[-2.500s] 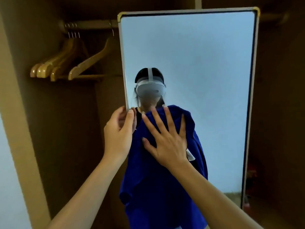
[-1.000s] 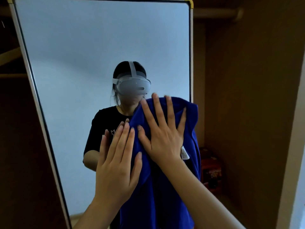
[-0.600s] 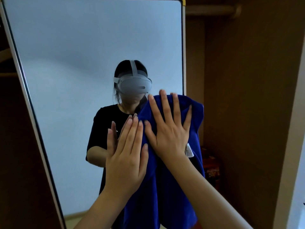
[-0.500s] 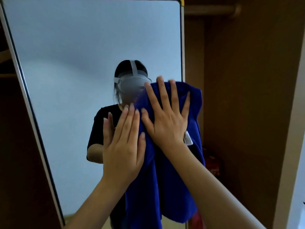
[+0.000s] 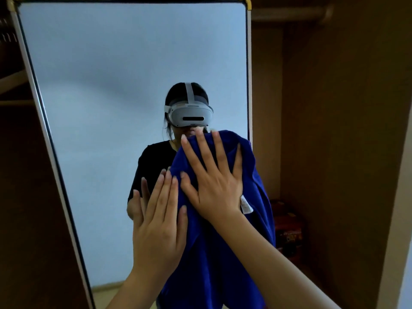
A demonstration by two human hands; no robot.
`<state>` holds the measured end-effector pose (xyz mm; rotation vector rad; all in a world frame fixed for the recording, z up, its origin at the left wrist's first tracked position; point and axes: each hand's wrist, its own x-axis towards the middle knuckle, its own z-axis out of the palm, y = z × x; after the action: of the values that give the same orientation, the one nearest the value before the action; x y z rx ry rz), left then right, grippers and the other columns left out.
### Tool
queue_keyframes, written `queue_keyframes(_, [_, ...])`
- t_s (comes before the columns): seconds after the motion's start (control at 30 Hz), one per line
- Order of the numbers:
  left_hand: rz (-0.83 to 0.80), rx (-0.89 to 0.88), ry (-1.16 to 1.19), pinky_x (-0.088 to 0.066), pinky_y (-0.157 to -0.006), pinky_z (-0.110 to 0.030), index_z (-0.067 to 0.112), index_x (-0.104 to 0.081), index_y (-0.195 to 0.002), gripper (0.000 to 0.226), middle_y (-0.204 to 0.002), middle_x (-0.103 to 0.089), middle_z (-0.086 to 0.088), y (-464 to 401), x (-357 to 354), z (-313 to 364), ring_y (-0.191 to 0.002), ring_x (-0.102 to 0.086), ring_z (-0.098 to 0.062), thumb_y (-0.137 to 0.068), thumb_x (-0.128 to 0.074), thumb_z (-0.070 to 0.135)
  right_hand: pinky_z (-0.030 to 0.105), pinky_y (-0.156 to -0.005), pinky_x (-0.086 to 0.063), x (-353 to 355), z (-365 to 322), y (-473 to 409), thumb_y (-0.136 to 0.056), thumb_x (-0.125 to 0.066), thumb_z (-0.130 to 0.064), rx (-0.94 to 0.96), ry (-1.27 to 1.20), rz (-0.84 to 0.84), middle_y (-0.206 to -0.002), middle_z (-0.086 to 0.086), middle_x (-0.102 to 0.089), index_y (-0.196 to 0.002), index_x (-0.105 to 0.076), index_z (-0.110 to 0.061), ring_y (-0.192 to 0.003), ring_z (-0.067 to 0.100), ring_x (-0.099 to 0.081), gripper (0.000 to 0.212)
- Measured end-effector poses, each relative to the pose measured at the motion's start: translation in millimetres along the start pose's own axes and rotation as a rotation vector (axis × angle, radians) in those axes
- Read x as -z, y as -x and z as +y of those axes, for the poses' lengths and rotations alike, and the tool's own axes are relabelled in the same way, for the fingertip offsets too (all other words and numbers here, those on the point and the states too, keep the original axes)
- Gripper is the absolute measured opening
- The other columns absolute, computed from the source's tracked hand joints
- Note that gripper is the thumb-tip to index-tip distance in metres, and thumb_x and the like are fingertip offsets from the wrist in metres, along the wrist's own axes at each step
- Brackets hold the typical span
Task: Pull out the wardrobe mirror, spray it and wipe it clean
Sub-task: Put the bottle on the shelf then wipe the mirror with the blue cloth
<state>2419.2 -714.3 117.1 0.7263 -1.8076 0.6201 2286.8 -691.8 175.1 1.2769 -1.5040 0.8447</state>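
Mirror: the tall mirror (image 5: 107, 90) stands upright in front of both hands, tilted a little, in a pale frame with yellow corner caps; its glass reflects a pale wall and the person with a headset (image 5: 189, 113).
Right hand: the right hand (image 5: 217, 184) lies flat with fingers spread wide, pressing the blue cloth (image 5: 214, 253) against the glass near the mirror's right edge.
Cloth: it sits under the right palm and hangs down below the wrist, its right fold lapping past the mirror frame; a small white tag (image 5: 246, 205) shows just right of the wrist.
Left hand: the left hand (image 5: 159, 226) rests open just left of the right hand, fingers straight and close together, fingertips on the bare glass, its thumb side touching the cloth's edge.
Room: brown wardrobe walls (image 5: 338, 130) rise to the right of the right hand, with a rail (image 5: 289, 13) above and a red box (image 5: 288, 228) low down beyond the cloth.
Open glass: a broad stretch of mirror lies above and left of both hands.
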Motion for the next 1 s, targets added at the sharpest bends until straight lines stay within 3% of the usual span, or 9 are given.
queue_keyframes(0.23, [-0.001, -0.036, -0.001, -0.013, -0.12, -0.052, 0.001, -0.038, -0.145, 0.052, -0.154, -0.033, -0.012, -3.3, -5.1, 17.7, -0.145, -0.029, -0.023, -0.1, -0.038, 0.027, 0.053, -0.117, 0.003, 3.9, 20.9, 7.8, -0.097, -0.03, -0.05, 0.005, -0.003, -0.011, -0.162, -0.004, -0.015, -0.153, -0.013, -0.033, -0.149, 0.015, 0.001, 0.061])
queue_keyframes(0.47, [-0.015, -0.014, -0.066, -0.004, -0.121, -0.047, 0.003, -0.033, -0.148, 0.053, -0.156, -0.029, -0.011, -23.9, -0.6, 16.4, -0.147, -0.025, -0.021, -0.102, -0.033, 0.029, 0.052, -0.116, 0.01, 10.2, 19.7, -15.1, -0.098, -0.032, -0.049, -0.026, -0.001, -0.005, -0.162, -0.004, -0.013, -0.154, -0.016, -0.032, -0.149, 0.019, -0.004, 0.061])
queue_keyframes(0.77, [-0.061, 0.042, -0.135, -0.005, -0.121, -0.046, 0.0, -0.032, -0.147, 0.053, -0.155, -0.029, -0.013, 36.4, -7.4, 11.1, -0.146, -0.025, -0.024, -0.101, -0.03, 0.028, 0.049, -0.115, 0.012, -8.2, -3.9, 34.5, -0.098, -0.033, -0.048, 0.061, -0.035, -0.041, -0.162, -0.007, -0.01, -0.154, -0.012, -0.032, -0.149, 0.013, 0.007, 0.062])
queue_keyframes(1.0, [-0.06, 0.002, -0.078, -0.008, -0.121, -0.047, 0.002, -0.035, -0.146, 0.051, -0.156, -0.029, -0.012, 67.7, -24.7, 28.2, -0.146, -0.027, -0.024, -0.101, -0.033, 0.026, 0.049, -0.117, 0.01, -17.5, 9.5, 76.5, -0.098, -0.032, -0.048, 0.022, -0.01, -0.021, -0.161, -0.008, -0.007, -0.153, -0.016, -0.032, -0.149, 0.013, -0.001, 0.059])
